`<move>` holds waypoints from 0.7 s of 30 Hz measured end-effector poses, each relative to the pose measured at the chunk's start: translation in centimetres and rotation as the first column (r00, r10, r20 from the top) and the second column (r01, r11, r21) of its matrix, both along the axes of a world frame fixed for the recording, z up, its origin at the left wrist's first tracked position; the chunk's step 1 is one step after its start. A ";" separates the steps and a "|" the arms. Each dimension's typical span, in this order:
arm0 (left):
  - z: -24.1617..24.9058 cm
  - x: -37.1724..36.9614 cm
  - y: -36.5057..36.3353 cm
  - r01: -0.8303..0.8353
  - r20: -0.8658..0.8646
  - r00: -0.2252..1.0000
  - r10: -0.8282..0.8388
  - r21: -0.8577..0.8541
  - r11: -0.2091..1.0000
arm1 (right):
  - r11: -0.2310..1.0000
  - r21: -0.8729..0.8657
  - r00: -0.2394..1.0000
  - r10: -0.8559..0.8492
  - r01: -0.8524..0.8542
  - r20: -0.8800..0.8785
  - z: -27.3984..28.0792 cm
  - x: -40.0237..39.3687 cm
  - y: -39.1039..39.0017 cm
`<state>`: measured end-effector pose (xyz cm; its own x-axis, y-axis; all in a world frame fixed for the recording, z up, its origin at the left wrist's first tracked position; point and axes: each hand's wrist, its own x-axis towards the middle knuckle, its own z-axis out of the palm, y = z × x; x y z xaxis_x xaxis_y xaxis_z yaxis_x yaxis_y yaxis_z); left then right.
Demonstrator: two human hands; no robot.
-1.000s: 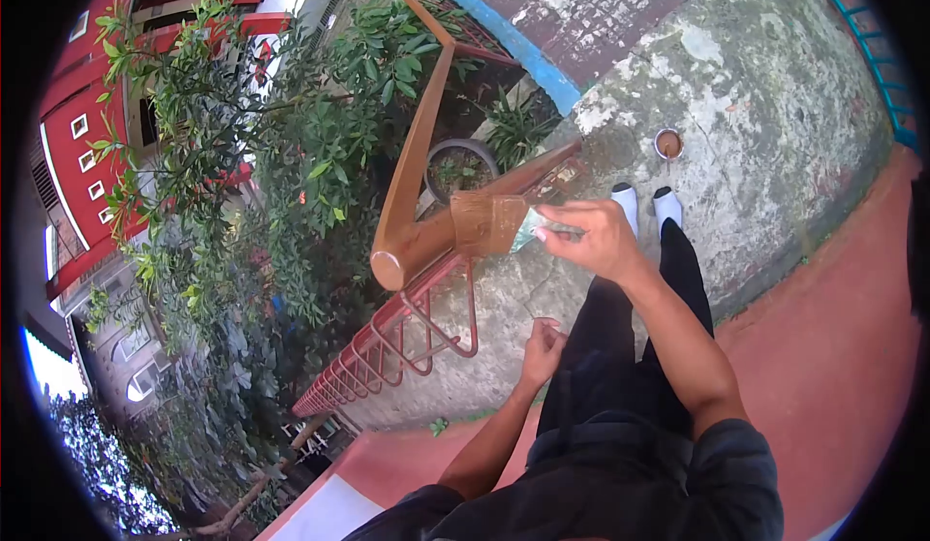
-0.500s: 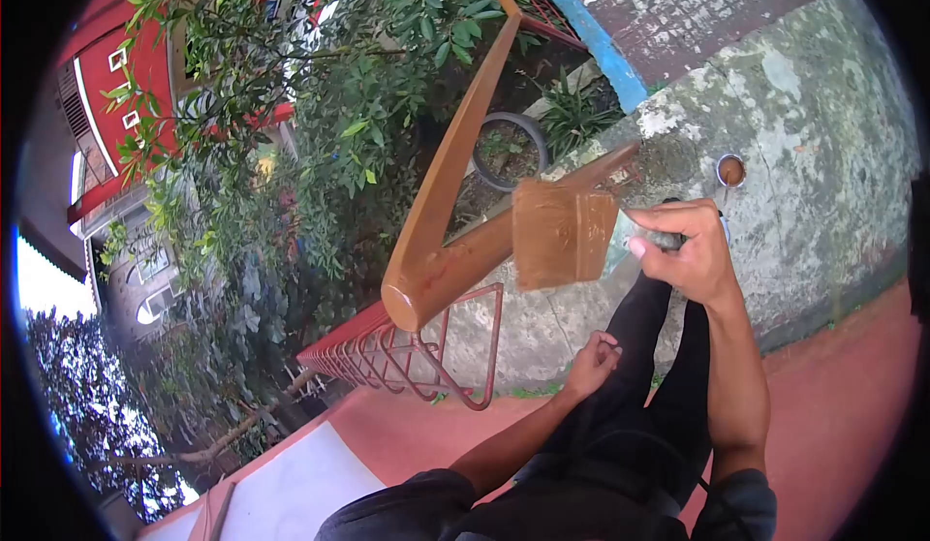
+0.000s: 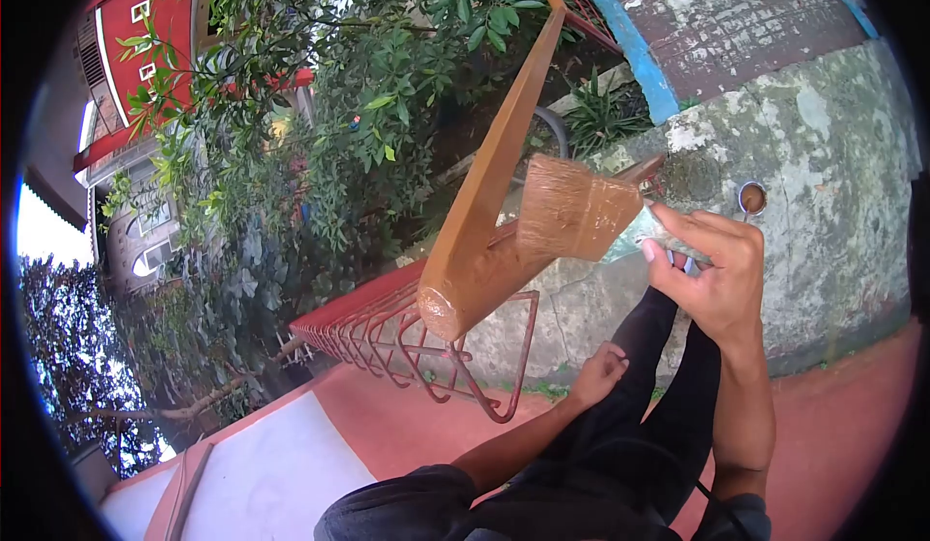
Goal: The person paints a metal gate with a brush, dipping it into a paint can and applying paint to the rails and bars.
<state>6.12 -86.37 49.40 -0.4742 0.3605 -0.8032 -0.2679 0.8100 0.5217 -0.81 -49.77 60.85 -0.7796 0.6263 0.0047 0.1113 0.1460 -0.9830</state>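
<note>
A wide paintbrush (image 3: 567,210), its bristles and ferrule coated in brown, is pinched by its pale handle in my right hand (image 3: 722,275). The bristles point left and overlap the thick lower arm of a brown railing (image 3: 494,154) in this view, hiding part of it. At the railing's near corner, the rounded end looks wet and shiny. My left hand (image 3: 601,374) hangs low beside my dark trouser leg, fingers curled loosely with nothing showing in them. Beyond my right hand, a small can of brown paint (image 3: 752,197) sits on the mottled concrete wall (image 3: 814,212).
Red metal bars (image 3: 417,347) project under the railing's corner. Leafy branches (image 3: 358,144) fill the left side. Below lies a red floor (image 3: 823,425) with a white section (image 3: 266,463). A blue edge (image 3: 635,47) borders the brown patterned surface at the top.
My right hand has tilted the brush, so its bristles now angle up and left. The whole scene has shifted slightly right as my head turned. My left hand stays by my leg.
</note>
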 end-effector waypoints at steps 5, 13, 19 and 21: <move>-0.8 0.5 -0.5 0.000 -0.012 1.000 0.000 -0.003 1.000 | 0.993 -0.116 0.992 0.003 -0.018 -0.123 2.0 -1.1 0.1; -1.1 1.0 -0.8 0.021 -0.006 1.000 -0.022 -0.013 1.000 | 0.867 0.499 0.996 0.042 0.004 -0.082 1.2 -0.2 2.7; -1.4 1.2 -0.7 0.041 -0.020 0.999 -0.041 -0.008 0.999 | 0.916 0.395 0.942 0.070 0.070 -0.329 2.3 -2.8 3.8; -1.3 1.2 -0.7 0.045 -0.018 0.999 -0.046 -0.013 0.999 | 0.918 0.394 0.943 0.094 0.042 -0.320 1.9 -3.5 4.0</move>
<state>7.27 -87.05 48.07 -0.4718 0.3721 -0.7994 -0.2213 0.8276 0.5158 -4.34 -45.75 62.74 -0.7068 0.5000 0.5005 -0.2145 0.5226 -0.8251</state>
